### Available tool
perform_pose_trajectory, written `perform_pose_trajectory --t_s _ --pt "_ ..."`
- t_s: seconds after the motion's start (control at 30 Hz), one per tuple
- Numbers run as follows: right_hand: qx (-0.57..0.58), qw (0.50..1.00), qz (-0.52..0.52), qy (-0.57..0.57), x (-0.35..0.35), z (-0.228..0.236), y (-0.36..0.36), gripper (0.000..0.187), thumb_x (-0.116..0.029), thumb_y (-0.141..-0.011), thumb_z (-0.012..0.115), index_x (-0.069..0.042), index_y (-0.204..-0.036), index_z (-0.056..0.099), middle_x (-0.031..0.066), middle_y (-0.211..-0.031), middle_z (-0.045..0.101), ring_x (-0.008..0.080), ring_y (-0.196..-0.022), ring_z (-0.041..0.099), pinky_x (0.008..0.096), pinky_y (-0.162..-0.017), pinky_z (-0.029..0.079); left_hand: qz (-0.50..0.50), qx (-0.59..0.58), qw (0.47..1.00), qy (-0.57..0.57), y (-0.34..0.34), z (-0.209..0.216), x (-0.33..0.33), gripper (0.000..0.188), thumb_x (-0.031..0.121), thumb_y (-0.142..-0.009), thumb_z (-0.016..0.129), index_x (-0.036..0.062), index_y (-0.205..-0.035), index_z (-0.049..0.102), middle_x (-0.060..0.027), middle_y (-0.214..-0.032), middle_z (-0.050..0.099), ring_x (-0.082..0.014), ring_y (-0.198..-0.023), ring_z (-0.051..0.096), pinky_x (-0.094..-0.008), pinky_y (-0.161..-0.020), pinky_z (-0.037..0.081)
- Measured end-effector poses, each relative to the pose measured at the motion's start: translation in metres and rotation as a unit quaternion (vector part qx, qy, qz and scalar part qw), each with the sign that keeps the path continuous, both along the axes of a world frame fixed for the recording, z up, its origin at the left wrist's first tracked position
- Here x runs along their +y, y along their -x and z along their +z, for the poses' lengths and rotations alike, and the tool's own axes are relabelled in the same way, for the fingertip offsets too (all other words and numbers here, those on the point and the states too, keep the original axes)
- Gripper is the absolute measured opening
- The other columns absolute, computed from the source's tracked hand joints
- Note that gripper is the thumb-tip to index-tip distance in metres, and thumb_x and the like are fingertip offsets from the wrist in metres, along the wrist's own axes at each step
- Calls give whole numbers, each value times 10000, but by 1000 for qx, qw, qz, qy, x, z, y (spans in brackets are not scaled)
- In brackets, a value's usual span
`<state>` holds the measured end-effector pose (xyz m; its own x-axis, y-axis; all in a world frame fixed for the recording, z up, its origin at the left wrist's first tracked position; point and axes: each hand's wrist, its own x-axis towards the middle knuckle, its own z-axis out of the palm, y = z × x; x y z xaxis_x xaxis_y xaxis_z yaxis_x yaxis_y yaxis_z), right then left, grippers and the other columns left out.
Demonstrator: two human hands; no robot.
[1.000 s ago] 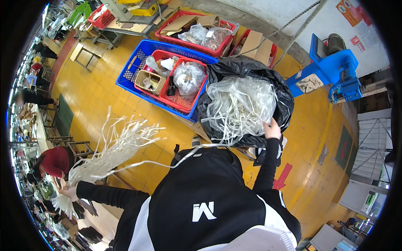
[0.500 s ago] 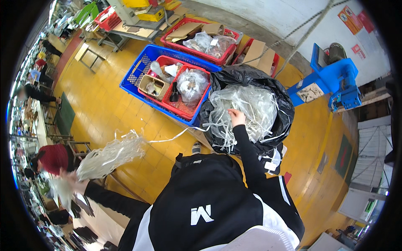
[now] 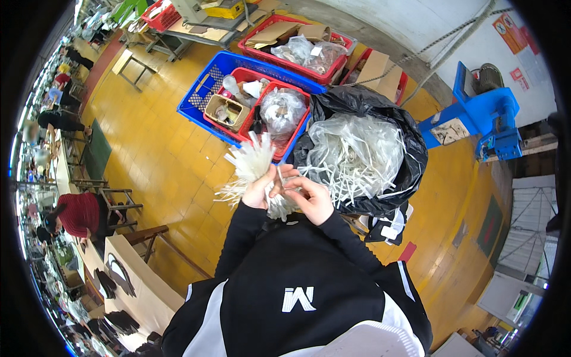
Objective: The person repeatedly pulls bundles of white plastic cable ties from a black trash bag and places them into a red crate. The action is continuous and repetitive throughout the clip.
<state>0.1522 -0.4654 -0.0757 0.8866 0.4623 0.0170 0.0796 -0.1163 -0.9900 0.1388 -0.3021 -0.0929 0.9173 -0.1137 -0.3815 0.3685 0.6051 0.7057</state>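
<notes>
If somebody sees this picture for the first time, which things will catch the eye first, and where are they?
At the centre, the left hand and right hand hold a bundle of white plastic strips. Just right of it stands a black bag stuffed with more such strips. Behind, upper left, a blue crate on the yellow floor holds red baskets.

Glossy plastic strips (image 3: pixel 253 163), matt bag (image 3: pixel 363 107)

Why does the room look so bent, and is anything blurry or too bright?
Head view: the fisheye lens bends the yellow floor and wall toward a black rim; the hands, left hand and right hand, look sharp; the white plastic strips are bright, nearly washed out; edges look softer.
</notes>
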Motion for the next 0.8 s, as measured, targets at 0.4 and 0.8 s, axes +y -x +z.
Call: perform_pose_trajectory --t_s 0.4,0.8 --pt "100 984 -82 122 -114 -54 20 130 -86 -798 600 6 -875 649 65 -632 621 91 -564 582 217 -540 442 136 -100 985 -31 -24 -2 51 269 286 -904 490 24 -945 538 39 -606 374 -50 -506 341 -200 -501 309" --pt "155 919 7 363 -150 -90 34 146 -181 -758 599 -64 -800 675 65 -595 622 165 -542 612 282 -546 466 93 -164 980 -62 -33 26 46 367 341 -900 483 -13 -979 537 43 -587 364 -55 -495 329 -192 -531 326"
